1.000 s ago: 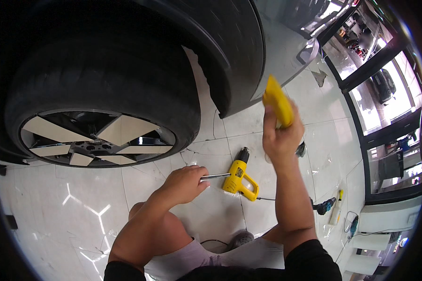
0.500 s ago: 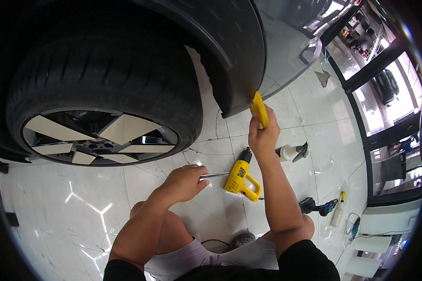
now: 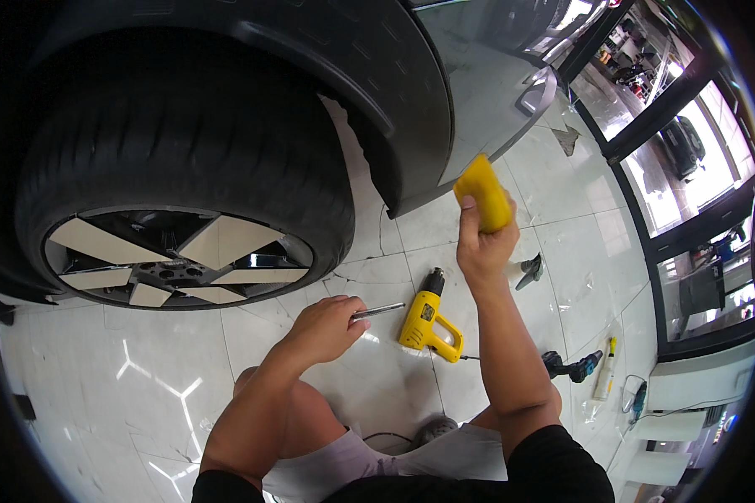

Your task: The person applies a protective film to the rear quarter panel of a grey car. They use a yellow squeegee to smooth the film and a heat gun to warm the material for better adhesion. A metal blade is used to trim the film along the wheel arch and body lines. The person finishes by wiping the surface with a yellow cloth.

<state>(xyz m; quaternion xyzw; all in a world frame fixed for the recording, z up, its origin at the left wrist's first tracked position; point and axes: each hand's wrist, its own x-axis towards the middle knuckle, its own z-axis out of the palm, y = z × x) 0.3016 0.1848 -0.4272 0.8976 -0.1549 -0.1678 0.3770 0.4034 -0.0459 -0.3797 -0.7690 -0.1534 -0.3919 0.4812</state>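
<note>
My right hand point(image 3: 488, 243) is closed around a yellow flat squeegee card point(image 3: 483, 194), thumb on its face, just off the lower edge of the grey car panel point(image 3: 486, 101). My left hand point(image 3: 323, 329) is closed on a slim silver metal rod point(image 3: 381, 310), whose tip points right toward the heat gun; its exact kind I cannot tell. A yellow heat gun point(image 3: 419, 323) lies on the floor between my hands, nozzle pointing away from me. Nearest the squeegee is the bottom corner of the black wheel-arch trim point(image 3: 411, 172).
At left stands the car wheel point(image 3: 184, 159) with its black tyre. Partly behind my right forearm is a spray bottle point(image 3: 527, 271). Farther right on the tiled floor lie a dark cordless power tool point(image 3: 575, 367) and a white tube with a yellow tip point(image 3: 606, 369). Black-framed glass doors point(image 3: 646, 159) line the right.
My right hand has drawn the squeegee off the panel's edge, slightly right, and turned its broad face into view. My left hand is nearly still; the rod's tip tilts up a little.
</note>
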